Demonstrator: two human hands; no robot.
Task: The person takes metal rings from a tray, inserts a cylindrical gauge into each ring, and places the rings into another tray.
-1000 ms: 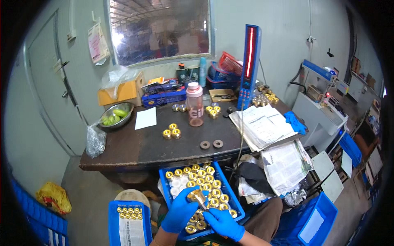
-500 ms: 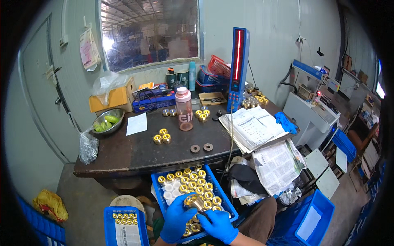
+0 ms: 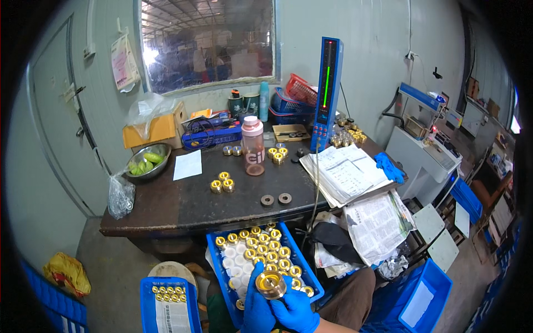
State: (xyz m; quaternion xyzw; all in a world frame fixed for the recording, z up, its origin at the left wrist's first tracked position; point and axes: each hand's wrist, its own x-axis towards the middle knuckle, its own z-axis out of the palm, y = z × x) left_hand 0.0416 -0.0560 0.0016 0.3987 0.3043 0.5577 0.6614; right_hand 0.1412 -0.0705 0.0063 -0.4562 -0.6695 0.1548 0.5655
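Both my hands wear blue gloves at the bottom edge of the view. My left hand (image 3: 257, 305) and my right hand (image 3: 296, 311) together hold one round brass fitting (image 3: 270, 284) over a blue tray (image 3: 221, 277). The tray rests on my lap and holds several brass fittings (image 3: 266, 250) in white foam pockets. Three more brass fittings (image 3: 221, 183) stand on the dark table (image 3: 183, 205), and two dark rings (image 3: 276, 198) lie near its front edge.
A second blue tray (image 3: 169, 305) of small brass parts sits lower left. On the table stand a pink-capped bottle (image 3: 254, 147), a tall blue column gauge (image 3: 327, 91), papers (image 3: 344, 172) and a steel bowl (image 3: 147, 161). Blue bins (image 3: 416, 294) are lower right.
The view has tilted up, so the table and tray sit lower in the picture. My hands have lifted the brass fitting a little higher above the tray.
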